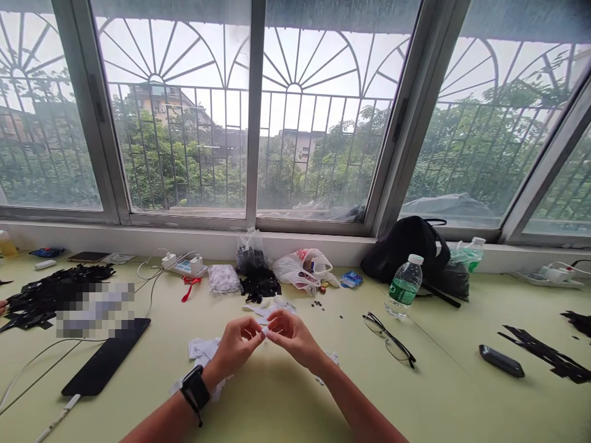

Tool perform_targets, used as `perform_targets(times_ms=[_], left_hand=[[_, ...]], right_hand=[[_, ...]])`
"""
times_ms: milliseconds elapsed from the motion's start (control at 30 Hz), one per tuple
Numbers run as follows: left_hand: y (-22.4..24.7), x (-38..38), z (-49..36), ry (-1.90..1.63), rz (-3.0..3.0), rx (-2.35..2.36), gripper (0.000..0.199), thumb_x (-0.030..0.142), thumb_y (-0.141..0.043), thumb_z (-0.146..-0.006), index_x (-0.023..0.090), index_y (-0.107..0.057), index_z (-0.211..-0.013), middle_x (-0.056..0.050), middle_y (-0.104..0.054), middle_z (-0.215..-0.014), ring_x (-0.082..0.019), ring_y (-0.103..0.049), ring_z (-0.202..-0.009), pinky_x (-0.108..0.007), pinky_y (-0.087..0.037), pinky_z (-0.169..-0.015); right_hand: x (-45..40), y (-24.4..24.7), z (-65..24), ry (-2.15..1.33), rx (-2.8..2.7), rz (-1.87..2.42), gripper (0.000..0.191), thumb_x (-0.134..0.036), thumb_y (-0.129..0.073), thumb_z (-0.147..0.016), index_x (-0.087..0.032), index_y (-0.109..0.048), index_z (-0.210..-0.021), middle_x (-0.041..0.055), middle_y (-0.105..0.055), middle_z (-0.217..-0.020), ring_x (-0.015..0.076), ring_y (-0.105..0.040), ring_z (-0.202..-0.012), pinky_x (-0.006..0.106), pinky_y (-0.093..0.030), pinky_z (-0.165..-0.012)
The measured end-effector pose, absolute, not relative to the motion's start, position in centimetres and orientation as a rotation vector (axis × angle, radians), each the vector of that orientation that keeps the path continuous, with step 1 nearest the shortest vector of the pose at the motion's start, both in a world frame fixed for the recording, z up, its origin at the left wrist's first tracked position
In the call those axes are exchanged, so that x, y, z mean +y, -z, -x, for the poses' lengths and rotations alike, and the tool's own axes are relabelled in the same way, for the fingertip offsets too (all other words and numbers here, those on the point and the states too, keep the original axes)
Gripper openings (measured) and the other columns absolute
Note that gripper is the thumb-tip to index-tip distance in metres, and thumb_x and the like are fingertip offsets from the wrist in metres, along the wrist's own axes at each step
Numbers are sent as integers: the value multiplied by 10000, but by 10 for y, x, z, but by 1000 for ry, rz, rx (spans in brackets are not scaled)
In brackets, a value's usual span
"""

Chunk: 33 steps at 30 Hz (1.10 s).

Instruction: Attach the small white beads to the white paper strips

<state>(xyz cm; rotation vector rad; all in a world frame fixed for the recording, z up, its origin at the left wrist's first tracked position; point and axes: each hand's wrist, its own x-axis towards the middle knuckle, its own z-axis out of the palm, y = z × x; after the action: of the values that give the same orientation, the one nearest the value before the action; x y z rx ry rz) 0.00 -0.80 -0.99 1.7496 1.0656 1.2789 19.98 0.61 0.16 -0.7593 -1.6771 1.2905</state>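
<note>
My left hand (236, 346), with a black watch on the wrist, and my right hand (292, 337) meet over the middle of the table. Between their pinched fingertips is a small white piece (265, 331), mostly hidden by the fingers. White paper pieces (203, 352) lie beside and under my left wrist. More white pieces (272, 307) lie just beyond the fingertips. Small white bits (331, 358) are partly covered by my right forearm. Several small dark round parts (317, 304) are on the table to the right of the hands.
A black phone (108, 357) with a cable and black strips (55, 292) lie left. At the back are a bag of white pieces (224, 279), black pieces (259, 284) and a plastic bag (305, 269). Glasses (390, 338), a bottle (405, 288) and a black case (501, 360) stand or lie right.
</note>
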Motion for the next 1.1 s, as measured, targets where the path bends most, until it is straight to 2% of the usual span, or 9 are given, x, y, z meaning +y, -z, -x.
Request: perform_targets(times_ms=[167,300,433,567,767,933,1100], left_hand=[[7,-2,2,-1320,-1404,935,328,390,-878,-709,166,-638,-725,9,-645,-650,-132,-573,-602,-244,-451,-593],[1,-4,6,-1292,-1307,898,359,427,-887,-702,182,-627,-742,19,-635,-625,-137,-587,-616,-256,-476,-620],[-1,-7,5,-1264,-1317,926,360,465,-875,-707,156,-756,-847,-52,-722,-777,-167,-625,-698,-282,-499,-655],[-2,-8,5,-1198,-1332,939,398,491,-852,-732,157,-814,-946,-101,-773,-921,-202,-659,-789,-297,-504,-692],[-6,-9,8,-1133,-1355,866,406,469,-868,-728,183,-826,-1012,-91,-783,-916,-195,-658,-803,-271,-453,-672],[-6,-9,7,-1107,-1389,863,447,515,-863,-717,185,-828,-1017,-92,-778,-912,-188,-637,-770,-273,-442,-657],[-2,-6,5,-1106,-1408,893,456,574,-796,-774,156,-821,-956,-82,-740,-823,-151,-574,-683,-259,-445,-622]], right_hand=[[5,-1,-200,-1211,-1759,772,375,-523,-790,-840,-196,-684,-990,44,-676,-902,188,-642,-800,316,-518,-727],[6,0,-201,-1165,-1781,802,340,-513,-765,-865,-196,-696,-969,47,-679,-889,192,-630,-798,319,-509,-723],[7,2,-201,-1126,-1792,837,356,-515,-752,-874,-214,-693,-1055,45,-679,-885,204,-639,-826,327,-516,-740],[6,1,-201,-1124,-1807,837,403,-520,-752,-869,-242,-665,-1147,46,-680,-933,192,-644,-798,330,-532,-738],[3,1,-200,-1073,-1886,844,408,-505,-723,-893,-261,-649,-1212,49,-685,-995,164,-627,-754,314,-532,-710],[6,7,-198,-1013,-1919,873,373,-539,-715,-890,-226,-702,-1093,34,-682,-851,165,-600,-704,297,-493,-656],[8,8,-198,-999,-1910,877,368,-559,-692,-906,-193,-730,-908,19,-647,-730,163,-554,-673,292,-448,-641]])
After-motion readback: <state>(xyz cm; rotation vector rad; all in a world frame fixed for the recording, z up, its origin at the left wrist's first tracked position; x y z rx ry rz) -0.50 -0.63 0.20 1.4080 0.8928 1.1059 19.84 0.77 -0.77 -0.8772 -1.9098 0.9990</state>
